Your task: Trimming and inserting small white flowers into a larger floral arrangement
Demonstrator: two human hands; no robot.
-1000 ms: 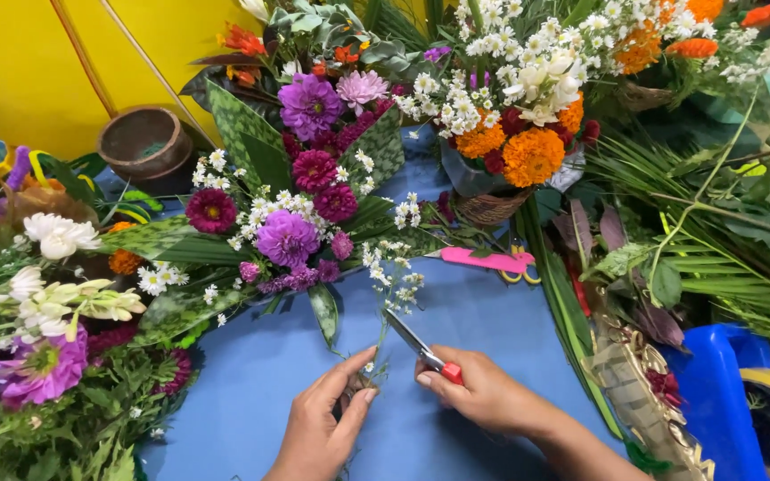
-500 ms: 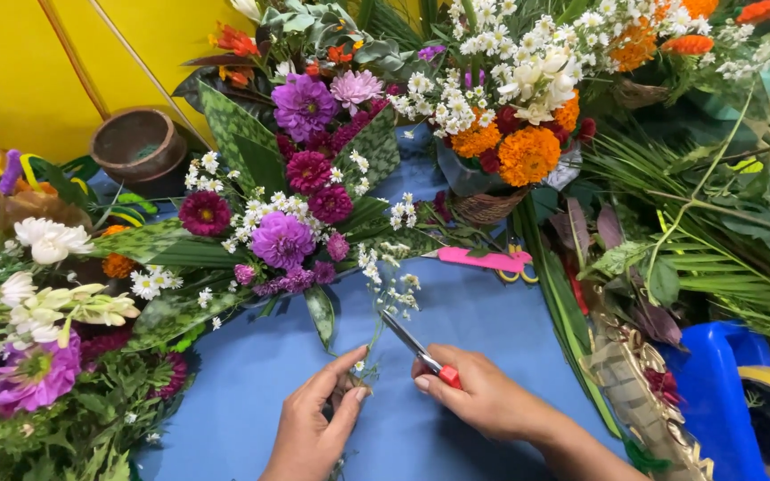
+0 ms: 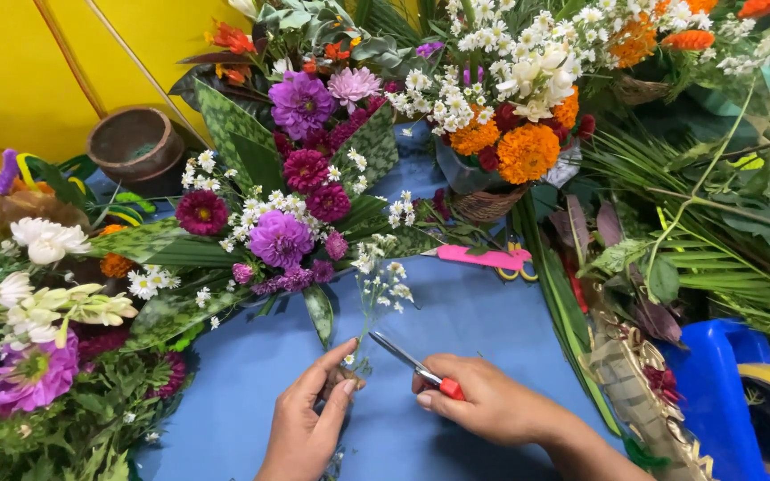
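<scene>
My left hand pinches the lower stem of a thin sprig of small white flowers that rises toward the bouquets. My right hand grips red-handled scissors, whose blades point up and left at the stem just above my left fingertips. Both hands rest low over the blue table surface. Just beyond the sprig lies a flower arrangement of purple, magenta and white blooms with broad green leaves.
A basket of orange marigolds and white blooms stands at the back. Pink-handled scissors lie on the blue surface. A brown clay pot sits back left. Loose flowers crowd the left, palm leaves the right, beside a blue container.
The scissor blades have come closer to the sprig's stem by my left fingertips. My left fingers have shifted slightly on the stem.
</scene>
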